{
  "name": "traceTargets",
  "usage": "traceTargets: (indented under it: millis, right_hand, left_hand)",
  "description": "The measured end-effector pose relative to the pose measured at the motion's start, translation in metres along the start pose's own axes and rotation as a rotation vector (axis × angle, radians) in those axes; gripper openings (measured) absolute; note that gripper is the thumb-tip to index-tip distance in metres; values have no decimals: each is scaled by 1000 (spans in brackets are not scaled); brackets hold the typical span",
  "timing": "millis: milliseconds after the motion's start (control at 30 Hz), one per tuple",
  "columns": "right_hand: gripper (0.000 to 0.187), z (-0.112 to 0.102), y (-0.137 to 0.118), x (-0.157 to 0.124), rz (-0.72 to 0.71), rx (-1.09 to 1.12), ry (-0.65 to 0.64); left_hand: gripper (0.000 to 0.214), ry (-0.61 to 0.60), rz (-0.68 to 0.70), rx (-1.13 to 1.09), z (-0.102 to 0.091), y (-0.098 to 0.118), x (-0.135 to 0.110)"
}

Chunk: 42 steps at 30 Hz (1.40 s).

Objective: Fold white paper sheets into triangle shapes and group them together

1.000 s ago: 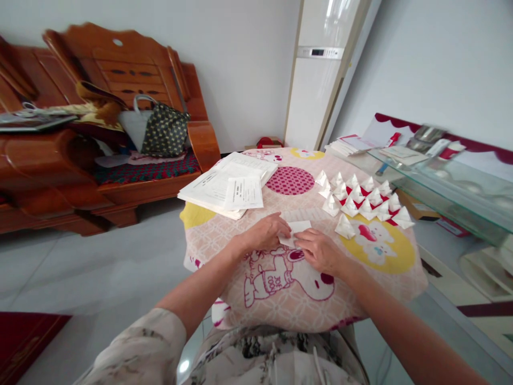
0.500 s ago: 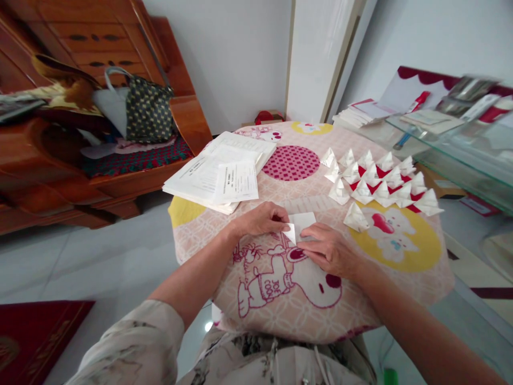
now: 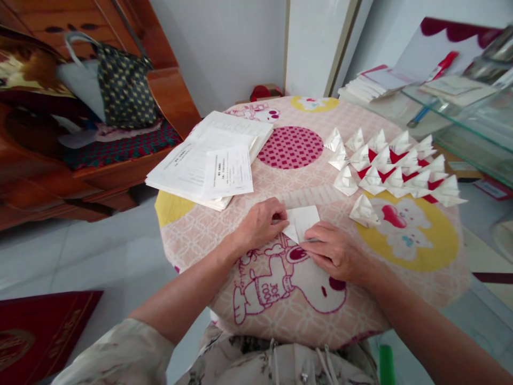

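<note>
A small white folded paper [image 3: 303, 218] lies on the patterned tablecloth in front of me, with a corner turned toward me. My left hand [image 3: 262, 224] is closed, thumb and curled fingers gripping the paper's left edge. At its lower right edge, my right hand [image 3: 334, 250] holds the paper between thumb and fingers, partly covering it. To the right of my hands stand several pointed folded-paper pieces [image 3: 395, 179] in rows, with red showing between them. One such piece [image 3: 364, 210] sits apart, closer to my right hand.
Left of centre is a stack of printed sheets [image 3: 192, 174] with a smaller slip [image 3: 228, 172] on top. The round table's cloth [image 3: 280, 315] hangs over its edge. A glass shelf [image 3: 481, 133] stands at the right, a wooden bench [image 3: 172, 101] with a bag [image 3: 124, 88] at the left.
The turned-over corner that stood up at my left fingertips now lies lower, and more of the paper's face shows. My view has shifted slightly; my right hand stays at the paper's right side.
</note>
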State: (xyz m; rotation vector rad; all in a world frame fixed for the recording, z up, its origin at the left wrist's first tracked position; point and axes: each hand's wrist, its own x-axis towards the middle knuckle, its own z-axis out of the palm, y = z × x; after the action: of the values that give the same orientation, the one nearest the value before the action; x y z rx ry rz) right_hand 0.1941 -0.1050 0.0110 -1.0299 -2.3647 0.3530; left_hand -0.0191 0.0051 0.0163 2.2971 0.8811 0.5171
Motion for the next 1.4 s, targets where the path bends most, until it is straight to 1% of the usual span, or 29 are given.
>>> traceTargets:
  millis: [367, 467, 533, 667, 767, 867, 967, 1167, 1400]
  right_hand:
    - [16, -1, -4, 0, 7, 26, 17]
    - [16, -2, -4, 1, 0, 35, 26]
    - [16, -2, -5, 1, 1, 37, 22]
    - [16, -2, -5, 2, 9, 40, 22]
    - [16, -2, -5, 2, 8, 43, 30]
    - [16, -2, -4, 1, 9, 48, 38]
    - [15, -1, -4, 1, 8, 49, 39]
    - [17, -2, -4, 1, 2, 28, 15]
    - [16, -4, -8, 4, -3, -41, -29]
  left_hand:
    - [6, -4, -6, -5, 1, 3, -2]
    - [5, -2, -3, -24, -2, 3, -3]
    - [4, -42, 25, -81, -6, 1, -3]
    - [3, -197, 103, -244, -19, -7, -4]
    - [3, -216, 103, -299, -24, -13, -4]
    - [4, -225, 108, -329, -23, -16, -4]
    - [7, -211, 90, -320, -21, -14, -3]
    - [11, -135, 54, -192, -16, -3, -2]
    - [9, -94, 37, -113, -11, -1, -2]
